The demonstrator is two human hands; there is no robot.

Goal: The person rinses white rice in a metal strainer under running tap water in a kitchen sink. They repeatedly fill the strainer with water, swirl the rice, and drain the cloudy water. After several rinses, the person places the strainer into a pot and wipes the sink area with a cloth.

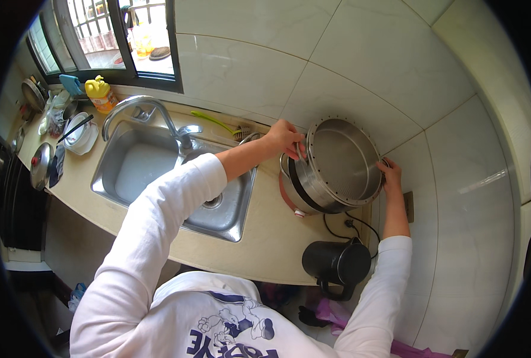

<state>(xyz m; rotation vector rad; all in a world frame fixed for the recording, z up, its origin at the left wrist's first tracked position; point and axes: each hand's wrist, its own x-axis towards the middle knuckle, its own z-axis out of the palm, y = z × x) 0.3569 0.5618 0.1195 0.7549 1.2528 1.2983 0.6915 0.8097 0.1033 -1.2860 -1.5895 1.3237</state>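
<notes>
My left hand [286, 138] grips the left side handle of a stainless steel steamer pot [348, 156], whose rim is ringed with small holes. On its right side, my right hand [390, 173] holds the other handle. The steamer section leans towards me, with its open top and perforated bottom in view. Directly beneath it is an electric cooker pot [288, 190] with a metal wall and a reddish base, standing on the counter against the tiled wall. A dark band shows between the two. Whether they touch cannot be told.
A black electric kettle [335, 264] stands near the counter's front edge, with black cords [352, 223] behind it. Left of the cooker is a double-bowl sink [243, 226] with a curved faucet [142, 100]. Stacked bowls [81, 134], a pot lid [41, 163] and a yellow-capped bottle [100, 94] lie farther left.
</notes>
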